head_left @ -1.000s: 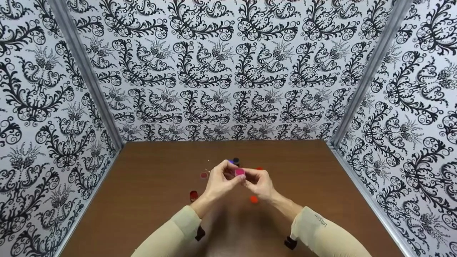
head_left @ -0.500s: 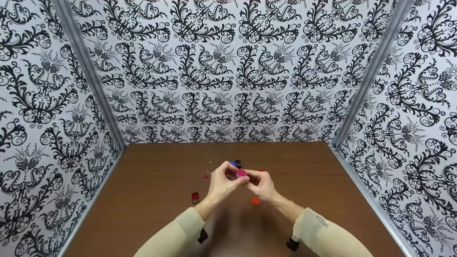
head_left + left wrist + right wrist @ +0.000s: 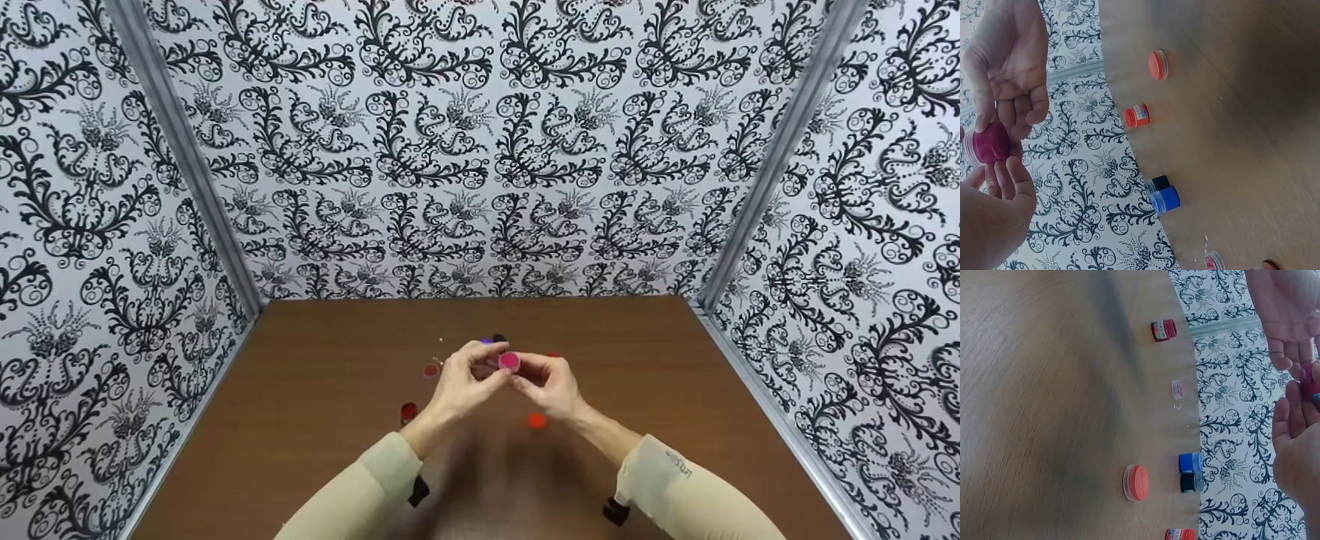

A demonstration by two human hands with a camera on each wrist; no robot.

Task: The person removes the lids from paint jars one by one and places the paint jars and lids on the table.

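Note:
A small magenta paint jar [image 3: 509, 362] with a clear-rimmed lid is held above the table between both hands. My left hand [image 3: 463, 384] grips it from the left side, its forefinger stretched out past the top of the jar. From the right, my right hand [image 3: 553, 386] holds the same jar with thumb and fingers. In the left wrist view the magenta jar [image 3: 992, 143] lies sideways among the fingers, and its clear rim points left. Only part of the jar [image 3: 1311, 382] shows at the edge of the right wrist view.
An uncapped red jar [image 3: 1163, 330], a clear-rimmed lid [image 3: 1177, 389] and small crumbs lie left on the brown table [image 3: 315, 420]. Blue [image 3: 1190, 463] and black [image 3: 1191, 482] jars stand together behind the hands. An orange lid [image 3: 1158, 64] and orange jar [image 3: 1137, 116] are on the right.
The left forefinger has straightened and lifted over the jar, and the right thumb has shifted slightly away. Both hands keep nearly the same place.

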